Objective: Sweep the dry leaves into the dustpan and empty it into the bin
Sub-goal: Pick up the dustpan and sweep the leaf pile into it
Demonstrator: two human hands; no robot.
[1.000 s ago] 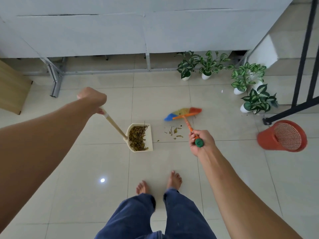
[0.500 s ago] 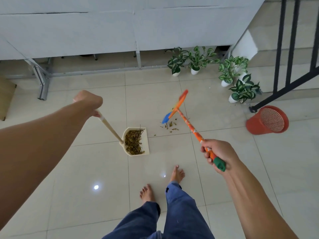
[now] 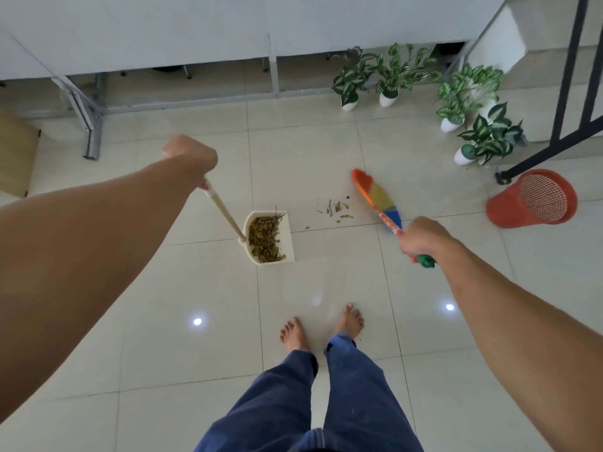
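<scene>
A cream dustpan (image 3: pixel 287 223) rests on the tiled floor with a heap of dry brown leaves in it. My left hand (image 3: pixel 191 157) is shut on the top of its long wooden handle (image 3: pixel 225 212). A few loose leaves (image 3: pixel 336 208) lie on the tile just right of the pan's mouth. My right hand (image 3: pixel 422 238) grips the orange, green-tipped handle of a multicoloured broom (image 3: pixel 375 194), whose head sits on the floor to the right of those leaves. An orange mesh bin (image 3: pixel 532 199) stands tilted at the far right.
Several potted plants (image 3: pixel 388 78) line the back right by a white wall panel on metal legs (image 3: pixel 91 125). Black railing posts (image 3: pixel 571 70) rise at the right above the bin. A wooden board (image 3: pixel 16 151) stands at the left edge. My bare feet (image 3: pixel 321 326) stand on the tiles.
The broom head swung from left of the loose leaves, up off the floor, and down onto the floor to their right. The dustpan stayed put in my left hand.
</scene>
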